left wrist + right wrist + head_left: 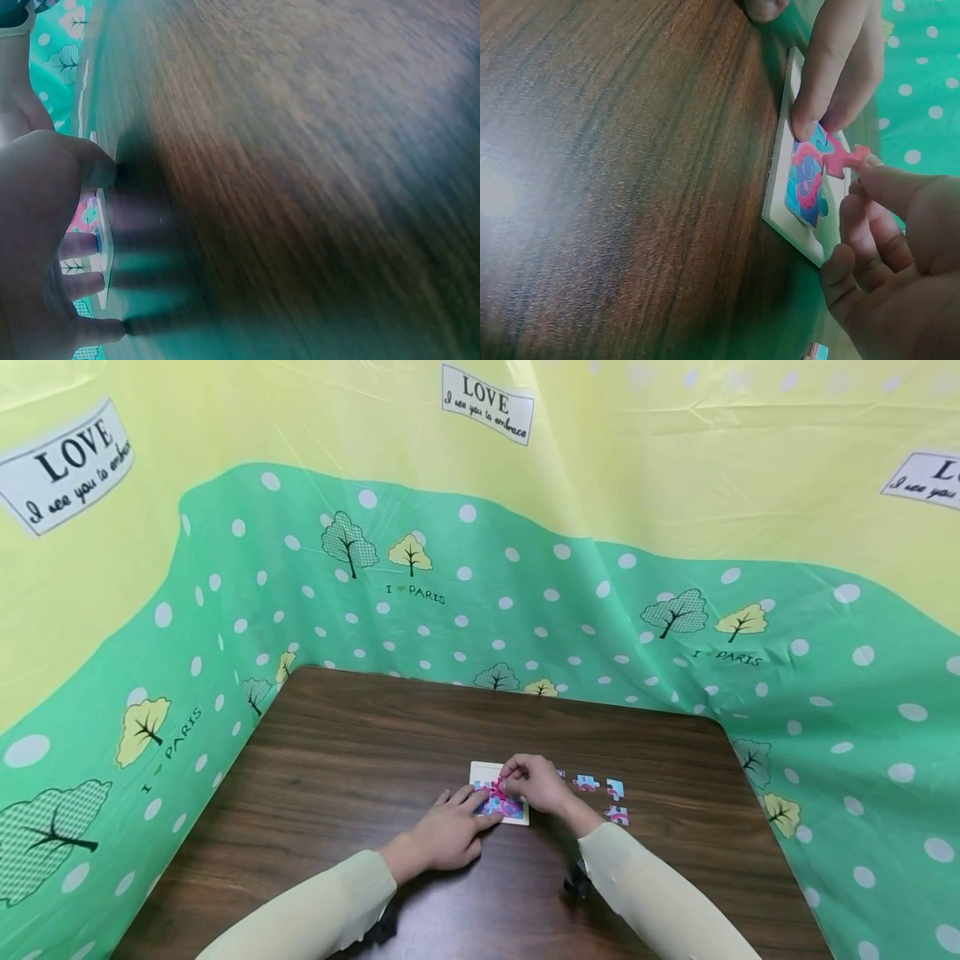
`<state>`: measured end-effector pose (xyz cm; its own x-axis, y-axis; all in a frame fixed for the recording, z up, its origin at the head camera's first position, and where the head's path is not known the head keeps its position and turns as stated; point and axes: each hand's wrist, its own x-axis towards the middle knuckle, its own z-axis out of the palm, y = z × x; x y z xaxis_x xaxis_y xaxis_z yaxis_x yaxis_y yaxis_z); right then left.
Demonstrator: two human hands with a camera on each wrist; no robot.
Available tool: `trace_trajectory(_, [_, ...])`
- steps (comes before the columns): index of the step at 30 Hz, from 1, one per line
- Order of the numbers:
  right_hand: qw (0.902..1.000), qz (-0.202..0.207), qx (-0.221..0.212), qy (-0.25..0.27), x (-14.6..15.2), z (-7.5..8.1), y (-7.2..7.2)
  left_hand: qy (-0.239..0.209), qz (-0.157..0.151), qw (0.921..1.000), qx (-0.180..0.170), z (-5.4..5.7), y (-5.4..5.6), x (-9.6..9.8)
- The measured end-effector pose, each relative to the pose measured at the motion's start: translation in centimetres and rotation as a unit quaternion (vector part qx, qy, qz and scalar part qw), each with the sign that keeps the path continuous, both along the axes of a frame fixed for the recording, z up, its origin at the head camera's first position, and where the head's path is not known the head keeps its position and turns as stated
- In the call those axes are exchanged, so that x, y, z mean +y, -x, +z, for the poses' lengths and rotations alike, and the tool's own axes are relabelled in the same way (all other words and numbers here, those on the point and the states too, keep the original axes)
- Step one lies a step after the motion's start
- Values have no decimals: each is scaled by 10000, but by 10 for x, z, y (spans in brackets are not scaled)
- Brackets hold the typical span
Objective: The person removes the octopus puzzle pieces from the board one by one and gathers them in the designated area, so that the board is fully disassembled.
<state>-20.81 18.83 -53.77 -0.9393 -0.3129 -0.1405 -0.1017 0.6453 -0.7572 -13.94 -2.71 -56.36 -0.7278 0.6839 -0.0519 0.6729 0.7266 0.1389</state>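
Note:
A small jigsaw tray (483, 770) with a pale frame lies on the table between the two hands. Its lower part holds fitted pieces (807, 180) in blue, purple and pink. My left hand (448, 835) has its fingers spread, with fingertips resting on the tray's left side and the fitted pieces. My right hand (536, 783) reaches over from the right. Between thumb and finger it pinches a pink puzzle piece (844, 159), which is tilted at the edge of the fitted pieces. In the left wrist view, the left hand's fingers (81, 285) reach over the tray edge.
To the right of the tray lie several loose puzzle pieces (586, 783), one partly hidden behind the right hand. The dark wooden table (360, 735) has a patterned green and yellow curtain (420, 627) behind it and along both sides.

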Motion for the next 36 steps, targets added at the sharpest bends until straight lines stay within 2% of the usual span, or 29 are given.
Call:
trace_trajectory(8, [9994, 126, 27, 326, 5, -1, -4, 61, 14, 9999, -136, 1, 2, 1])
trace_trajectory(15, [9986, 326, 410, 107, 5, -3, -10, 131, -20, 9999, -84, 2, 0, 0])
trace_trajectory(20, [9973, 363, 635, -3, 1, -3, -8, 120, -18, 9999, 58, 1, 1, -4])
trace_trajectory(26, [9976, 273, 627, -83, -1, 0, -5, 111, -49, 9999, 32, 1, 3, -1])
trace_trajectory(31, [9984, 174, 527, 95, 1, 5, -5, 138, -63, 9999, 52, 5, 3, -2])
trace_trajectory(36, [9991, 80, 377, 203, 13, 10, -4, 121, -75, 9999, 34, 4, 3, -3])
